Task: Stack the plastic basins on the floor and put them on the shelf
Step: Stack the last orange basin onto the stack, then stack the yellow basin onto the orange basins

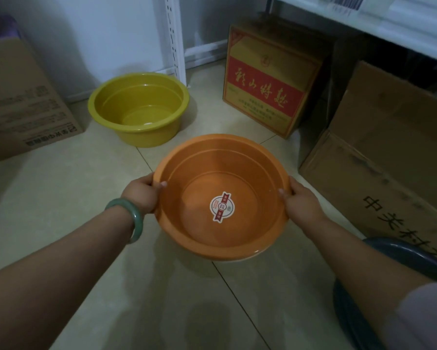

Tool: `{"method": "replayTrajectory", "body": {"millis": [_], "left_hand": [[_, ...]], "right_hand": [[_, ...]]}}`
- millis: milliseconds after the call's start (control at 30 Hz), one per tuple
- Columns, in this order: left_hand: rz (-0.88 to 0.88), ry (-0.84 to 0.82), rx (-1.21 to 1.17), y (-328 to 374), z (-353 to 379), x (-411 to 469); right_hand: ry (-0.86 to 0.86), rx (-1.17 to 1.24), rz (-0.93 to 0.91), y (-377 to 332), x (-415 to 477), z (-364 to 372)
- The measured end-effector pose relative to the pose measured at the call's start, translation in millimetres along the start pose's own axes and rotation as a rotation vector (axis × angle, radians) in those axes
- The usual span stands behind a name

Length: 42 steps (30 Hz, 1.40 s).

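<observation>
An orange plastic basin (240, 173) with a round sticker on its bottom is held above the tiled floor, tilted slightly toward me. My left hand (142, 195) grips its left rim and my right hand (300, 202) grips its right rim. A yellow basin (139, 109) stands on the floor behind it, to the left, close to the wall. A dark blue-grey basin (394, 251) shows partly at the lower right, under my right arm. The white shelf (389, 29) runs along the upper right.
A red and yellow carton (268, 89) stands under the shelf. Brown cardboard boxes (379, 152) lie at the right, another box (28, 97) at the left. A white shelf post (174, 36) rises behind the yellow basin.
</observation>
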State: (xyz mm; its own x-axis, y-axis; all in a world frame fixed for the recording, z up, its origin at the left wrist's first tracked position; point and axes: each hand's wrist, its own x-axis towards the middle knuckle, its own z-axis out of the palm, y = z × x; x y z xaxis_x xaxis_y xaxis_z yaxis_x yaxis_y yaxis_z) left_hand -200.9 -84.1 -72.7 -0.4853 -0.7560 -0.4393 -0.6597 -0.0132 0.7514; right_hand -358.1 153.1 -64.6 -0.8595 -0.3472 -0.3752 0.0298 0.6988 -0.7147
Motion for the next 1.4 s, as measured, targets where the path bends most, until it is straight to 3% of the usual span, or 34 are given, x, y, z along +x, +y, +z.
{"method": "replayTrajectory", "body": {"millis": [233, 467, 600, 833, 1000, 1067, 1167, 1300, 1400], "left_hand": [[-0.094, 0.041, -0.041, 32, 5, 22], [-0.131, 0.080, 0.233, 59, 9, 21], [-0.128, 0.044, 0.257, 62, 2, 36], [-0.008, 0.012, 0.196, 47, -12, 73], [0.239, -0.048, 0.414, 41, -28, 93], [0.296, 0.046, 0.475, 43, -44, 109], [0.323, 0.247, 0.344, 47, -84, 146], [0.288, 0.392, 0.163, 43, -135, 209], [0.217, 0.433, 0.071, 34, -158, 252]], "right_hand": [[-0.119, 0.036, 0.056, -26, 40, -16], [-0.100, 0.036, 0.091, -30, 59, -7], [-0.137, 0.084, 0.068, -37, 63, -8], [-0.062, 0.108, 0.101, -56, 89, 8], [0.117, -0.019, 0.116, -70, 100, 30], [0.290, -0.143, 0.067, -81, 105, 39], [0.444, -0.215, -0.116, -117, 115, 60], [0.387, -0.223, -0.319, -182, 131, 101], [0.262, -0.049, -0.344, -218, 151, 136]]}}
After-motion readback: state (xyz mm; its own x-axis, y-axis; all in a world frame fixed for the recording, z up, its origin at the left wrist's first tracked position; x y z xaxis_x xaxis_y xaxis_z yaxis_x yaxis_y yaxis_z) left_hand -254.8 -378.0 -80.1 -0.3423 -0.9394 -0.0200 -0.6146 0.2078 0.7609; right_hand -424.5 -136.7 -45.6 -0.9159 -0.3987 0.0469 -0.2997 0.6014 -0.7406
